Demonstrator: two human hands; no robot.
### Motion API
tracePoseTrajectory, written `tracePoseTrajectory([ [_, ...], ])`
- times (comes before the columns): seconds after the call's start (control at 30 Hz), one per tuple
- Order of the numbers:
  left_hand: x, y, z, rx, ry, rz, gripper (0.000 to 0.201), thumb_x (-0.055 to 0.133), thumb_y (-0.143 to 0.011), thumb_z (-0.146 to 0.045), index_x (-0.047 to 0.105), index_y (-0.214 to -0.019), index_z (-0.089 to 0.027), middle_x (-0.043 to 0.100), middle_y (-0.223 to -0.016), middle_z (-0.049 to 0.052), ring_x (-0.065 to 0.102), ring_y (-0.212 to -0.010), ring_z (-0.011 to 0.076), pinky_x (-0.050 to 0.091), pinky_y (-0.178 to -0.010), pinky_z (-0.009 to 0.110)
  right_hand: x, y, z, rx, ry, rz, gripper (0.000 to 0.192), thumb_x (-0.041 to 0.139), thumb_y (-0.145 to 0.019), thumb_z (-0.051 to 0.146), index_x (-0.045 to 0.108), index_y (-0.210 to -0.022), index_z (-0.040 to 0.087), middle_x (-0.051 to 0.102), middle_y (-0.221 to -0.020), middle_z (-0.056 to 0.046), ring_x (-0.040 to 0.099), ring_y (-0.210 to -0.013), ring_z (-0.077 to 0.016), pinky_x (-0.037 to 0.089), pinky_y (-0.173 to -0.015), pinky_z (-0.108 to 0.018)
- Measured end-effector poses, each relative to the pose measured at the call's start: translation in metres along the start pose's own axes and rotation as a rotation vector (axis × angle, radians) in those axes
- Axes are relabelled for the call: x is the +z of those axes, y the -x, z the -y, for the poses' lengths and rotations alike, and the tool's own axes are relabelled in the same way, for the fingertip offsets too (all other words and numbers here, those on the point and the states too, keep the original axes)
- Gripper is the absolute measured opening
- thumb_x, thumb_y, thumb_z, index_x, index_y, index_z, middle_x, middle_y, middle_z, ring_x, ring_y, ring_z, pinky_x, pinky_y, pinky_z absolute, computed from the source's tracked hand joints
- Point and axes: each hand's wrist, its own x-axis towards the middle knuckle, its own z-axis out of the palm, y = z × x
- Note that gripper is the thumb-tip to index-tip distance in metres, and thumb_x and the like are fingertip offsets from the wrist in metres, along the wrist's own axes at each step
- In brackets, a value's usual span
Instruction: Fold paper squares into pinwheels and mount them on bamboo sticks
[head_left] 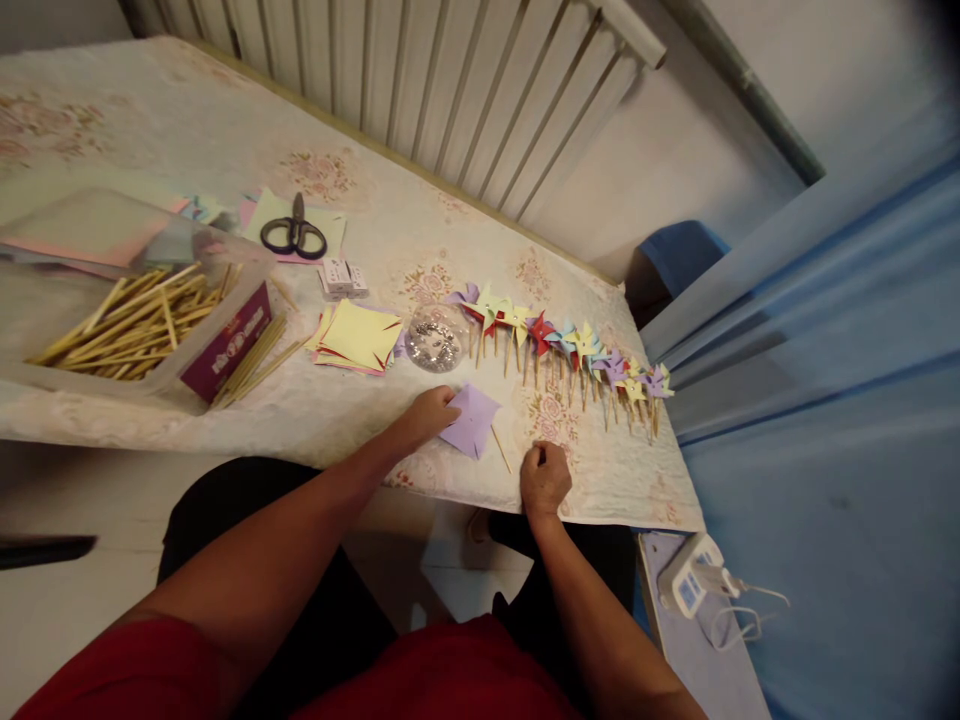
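My left hand (435,412) pinches the left corner of a purple paper square (471,422) with slits cut toward its middle. Just right of the square, a thin wooden stick (502,449) lies on the cloth. My right hand (545,478) rests curled at the front edge of the table, fingers closed; what they hold, if anything, is hidden. Beyond the purple square sits a round clear dish (434,340) of small shiny pieces. To its left is a stack of cut paper squares (360,337), yellow on top.
Paper pinwheels on sticks (581,345) line the right side of the flowered tablecloth (465,240). At left stand a plastic box (262,275) of wooden sticks, black scissors (296,232) on paper sheets and small white boxes (343,279). A power strip (690,580) lies lower right, beside a blue curtain (825,430).
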Motion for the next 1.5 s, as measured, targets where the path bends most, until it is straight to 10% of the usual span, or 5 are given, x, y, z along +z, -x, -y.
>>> tracePoseTrajectory([
  [1.5,0.0012,-0.0013,0.0011,0.003,0.003,0.007,0.006,0.054,-0.070,-0.020,0.051,-0.074,-0.018,0.054,-0.069,-0.002,0.051,-0.064,0.0138,0.032,-0.054,0.024,-0.0007,0.0039,0.0015,-0.078,0.007,0.013,0.024,0.046,-0.090,0.021,0.069,-0.088,0.017,0.068,-0.084,-0.007,0.060,-0.078,-0.0186,0.042,-0.072,-0.029],
])
